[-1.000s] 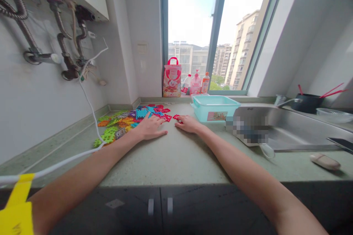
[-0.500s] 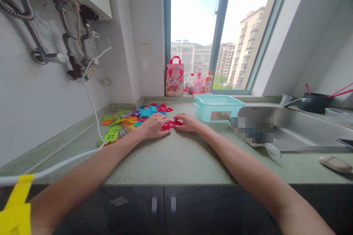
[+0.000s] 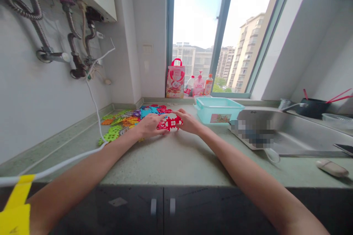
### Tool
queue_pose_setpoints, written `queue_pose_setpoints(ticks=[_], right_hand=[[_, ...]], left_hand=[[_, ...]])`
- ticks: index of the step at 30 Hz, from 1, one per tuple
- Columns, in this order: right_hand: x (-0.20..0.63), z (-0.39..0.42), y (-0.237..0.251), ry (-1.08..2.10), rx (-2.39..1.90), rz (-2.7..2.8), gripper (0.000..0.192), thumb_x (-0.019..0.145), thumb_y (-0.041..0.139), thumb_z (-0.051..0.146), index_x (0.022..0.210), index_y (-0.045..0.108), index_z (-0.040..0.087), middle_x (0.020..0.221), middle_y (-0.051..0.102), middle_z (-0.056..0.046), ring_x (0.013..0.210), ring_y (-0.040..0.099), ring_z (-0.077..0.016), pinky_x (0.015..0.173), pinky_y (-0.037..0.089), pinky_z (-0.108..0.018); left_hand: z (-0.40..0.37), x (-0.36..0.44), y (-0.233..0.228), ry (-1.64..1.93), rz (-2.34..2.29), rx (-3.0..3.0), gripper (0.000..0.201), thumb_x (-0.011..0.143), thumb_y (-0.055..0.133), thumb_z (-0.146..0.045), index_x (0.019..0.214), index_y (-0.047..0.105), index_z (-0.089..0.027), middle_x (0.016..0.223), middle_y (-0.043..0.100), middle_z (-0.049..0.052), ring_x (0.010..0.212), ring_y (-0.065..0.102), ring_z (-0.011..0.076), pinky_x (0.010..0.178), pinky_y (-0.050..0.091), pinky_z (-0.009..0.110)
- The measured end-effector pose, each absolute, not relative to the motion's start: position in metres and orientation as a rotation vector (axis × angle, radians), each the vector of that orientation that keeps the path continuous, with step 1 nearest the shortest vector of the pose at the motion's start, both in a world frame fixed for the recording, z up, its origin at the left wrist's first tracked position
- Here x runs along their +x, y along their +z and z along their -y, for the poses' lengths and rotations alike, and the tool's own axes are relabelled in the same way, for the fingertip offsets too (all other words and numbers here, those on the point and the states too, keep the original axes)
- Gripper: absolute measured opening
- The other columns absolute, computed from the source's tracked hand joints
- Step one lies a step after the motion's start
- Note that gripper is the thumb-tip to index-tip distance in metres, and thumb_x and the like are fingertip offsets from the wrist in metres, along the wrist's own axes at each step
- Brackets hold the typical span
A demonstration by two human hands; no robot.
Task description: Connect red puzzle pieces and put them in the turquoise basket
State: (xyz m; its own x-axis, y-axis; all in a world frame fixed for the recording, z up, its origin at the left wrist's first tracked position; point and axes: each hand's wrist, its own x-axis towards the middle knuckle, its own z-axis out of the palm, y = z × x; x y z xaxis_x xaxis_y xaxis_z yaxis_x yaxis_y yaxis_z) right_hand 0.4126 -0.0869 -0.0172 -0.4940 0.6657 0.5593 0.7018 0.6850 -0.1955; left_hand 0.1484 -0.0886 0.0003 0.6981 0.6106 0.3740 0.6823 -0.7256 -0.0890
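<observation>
Between my two hands is a red plastic interlocking building piece [image 3: 173,122] with notched edges and a window-like cutout, held tilted up over the counter. My left hand [image 3: 151,125] is closed on its left side, at what looks like another red part partly covered by the fingers. My right hand [image 3: 188,120] pinches the right edge, thumb and fingers round it. Just behind and left of my left hand lies a pile of flat interlocking pieces [image 3: 129,120] in green, orange, yellow, purple, blue and red.
A turquoise plastic bin [image 3: 219,110] stands right of my hands, beside a steel sink [image 3: 300,132]. A blurred-out object lies on the sink's left edge. A white cable [image 3: 96,117] crosses the counter at left. Bottles [image 3: 199,86] and a pink bag [image 3: 175,80] stand at the window.
The red piece has been tilted up from lying nearly flat, so its face now shows. Both hands stay on it, with my right fingers raised slightly. The camera view has shifted a little.
</observation>
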Motion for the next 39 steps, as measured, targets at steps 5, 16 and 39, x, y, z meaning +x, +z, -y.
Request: queue_pose_setpoints(ticks=[5, 16, 39], right_hand=[[0.409, 0.102, -0.005, -0.013, -0.994, 2.397, 0.025, 0.091, 0.069, 0.015, 0.109, 0.082, 0.024, 0.106, 0.072, -0.006, 0.086, 0.068, -0.0162, 0.088, 0.050, -0.028], [0.409, 0.111, 0.004, 0.280, -1.048, 2.640, 0.016, 0.088, 0.078, 0.039, 0.095, 0.083, 0.025, 0.097, 0.080, -0.002, 0.087, 0.071, -0.0197, 0.080, 0.048, -0.029], [0.397, 0.125, 0.012, 0.516, -1.092, 2.707, 0.015, 0.080, 0.075, 0.021, 0.095, 0.076, 0.022, 0.103, 0.077, -0.003, 0.090, 0.070, -0.0198, 0.080, 0.051, -0.028]], left_hand=[[0.086, 0.123, 0.027, -0.440, 1.223, -2.523, 0.049, 0.099, 0.052, -0.060, 0.127, 0.074, -0.027, 0.117, 0.077, 0.009, 0.113, 0.069, 0.0284, 0.103, 0.047, 0.038], [0.079, 0.068, 0.068, -0.278, 1.695, -2.143, 0.043, 0.090, 0.060, -0.062, 0.098, 0.079, -0.025, 0.092, 0.078, 0.010, 0.088, 0.072, 0.0288, 0.084, 0.049, 0.036], [0.063, 0.081, 0.040, -0.126, 1.539, -2.363, 0.038, 0.091, 0.062, -0.058, 0.097, 0.080, -0.026, 0.095, 0.077, 0.003, 0.082, 0.064, 0.0194, 0.074, 0.042, 0.026]])
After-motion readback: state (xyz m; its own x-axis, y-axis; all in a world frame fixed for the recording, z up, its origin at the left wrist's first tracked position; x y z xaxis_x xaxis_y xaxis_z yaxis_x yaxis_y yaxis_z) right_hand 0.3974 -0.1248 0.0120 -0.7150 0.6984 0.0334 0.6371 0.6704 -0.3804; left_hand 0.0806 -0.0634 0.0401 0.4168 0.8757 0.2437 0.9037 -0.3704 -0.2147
